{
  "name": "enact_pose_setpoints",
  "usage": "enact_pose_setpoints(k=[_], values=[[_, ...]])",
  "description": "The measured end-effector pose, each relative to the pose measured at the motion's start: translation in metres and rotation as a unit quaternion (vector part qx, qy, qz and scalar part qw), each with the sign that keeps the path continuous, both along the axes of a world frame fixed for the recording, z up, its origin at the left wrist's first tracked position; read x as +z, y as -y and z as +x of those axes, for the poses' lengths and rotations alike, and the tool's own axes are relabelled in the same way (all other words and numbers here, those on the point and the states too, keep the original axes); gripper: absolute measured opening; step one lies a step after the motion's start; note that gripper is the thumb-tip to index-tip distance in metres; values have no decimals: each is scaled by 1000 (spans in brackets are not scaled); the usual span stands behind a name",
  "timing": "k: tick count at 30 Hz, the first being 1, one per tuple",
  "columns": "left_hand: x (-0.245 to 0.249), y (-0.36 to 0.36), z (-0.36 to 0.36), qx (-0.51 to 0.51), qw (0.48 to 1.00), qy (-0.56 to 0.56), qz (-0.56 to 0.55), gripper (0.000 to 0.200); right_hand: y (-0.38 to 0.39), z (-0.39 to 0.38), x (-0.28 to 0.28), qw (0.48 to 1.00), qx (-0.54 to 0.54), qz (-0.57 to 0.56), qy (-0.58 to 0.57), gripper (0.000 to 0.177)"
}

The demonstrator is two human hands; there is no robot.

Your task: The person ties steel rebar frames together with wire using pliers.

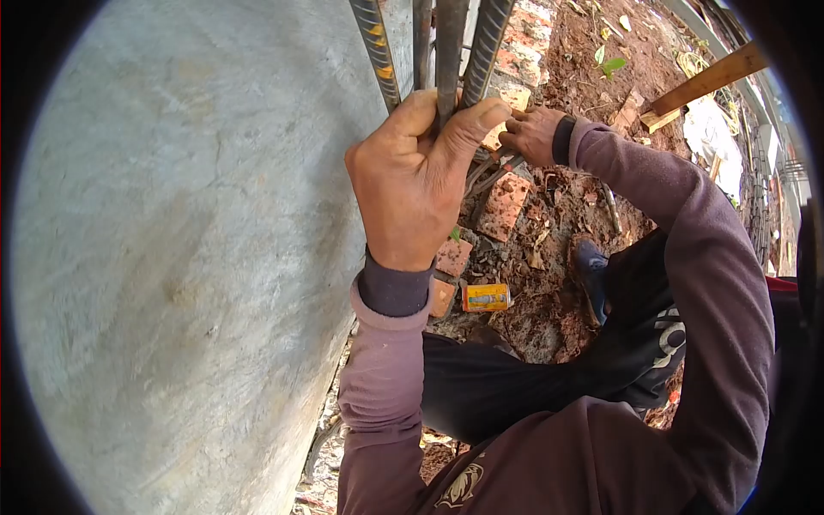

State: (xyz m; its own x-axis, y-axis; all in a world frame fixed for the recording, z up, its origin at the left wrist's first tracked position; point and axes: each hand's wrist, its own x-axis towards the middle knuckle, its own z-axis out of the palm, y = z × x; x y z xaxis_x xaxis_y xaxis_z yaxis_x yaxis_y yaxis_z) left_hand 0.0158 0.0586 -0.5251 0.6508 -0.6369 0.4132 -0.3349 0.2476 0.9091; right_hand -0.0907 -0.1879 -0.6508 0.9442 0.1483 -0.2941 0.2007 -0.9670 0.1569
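As a person crouched against a broad grey concrete wall (pixel 172 257), which filled the left half of the view, a bundle of steel bars (pixel 446 43) rose along the wall's right edge and ran out of the top of the frame. Red earth (pixel 571 39) spread to the right of the wall, with a wooden plank (pixel 704 81) slanting across its top right corner.

The left hand (pixel 412 180) was clamped tight around the bars, fingers wrapped behind them and thumb pressed across the front, drawing at least three together. The right hand (pixel 532 133) sat just beyond, lower down the same bundle, with its fingers curled in at thin wire or lighter rods; whether it gripped anything could not be told.

Broken bricks (pixel 502 206) lay scattered on the earth at the foot of the wall, beneath the hands. A dark shoe (pixel 592 266) rested near them, and a small yellow can (pixel 486 297) lay on its side just beside the bricks.

The bars looked heavy and rigid, unlikely to flex under a hand, and their ribbed surface would probably give a sure, non-slip hold. The best grip appeared to be a full fist around the ribbed shafts, close to where they bunched, with fingers kept clear of any pinch between bar and concrete.
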Motion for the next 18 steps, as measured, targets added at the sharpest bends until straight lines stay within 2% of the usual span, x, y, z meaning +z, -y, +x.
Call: enact_pose_setpoints(k=[9, 12, 13, 15, 16, 17, 18], values=[[-2, 1, 1, -16, 1000, 11, -13, 22, 19, 32, 0, 997, 81, -2, -16, 21], [4, -2, -1, -6, 1000, 3, 7, 25, 6, 27, 10, 997, 19, 16, -79, 24], [4, -2, -2, 2, 1000, 15, 13, 26, 12, 18, -16, 999, 0, 12, -50, 27], [2, -2, 1, 16, 999, 43, 25, 27, -6, -18, -27, 978, -159, 96, -93, 26], [4, -2, -1, 19, 999, 29, 25, 29, -24, -46, -42, 951, -256, 149, -89, 21], [3, -2, -1, 14, 999, 26, 17, 29, -49, -73, -59, 912, -348, 199, -85, 17], [1, -3, -1, 9, 1000, 22, 13, 30, -92, -92, -72, 840, -472, 238, -120, 21]])
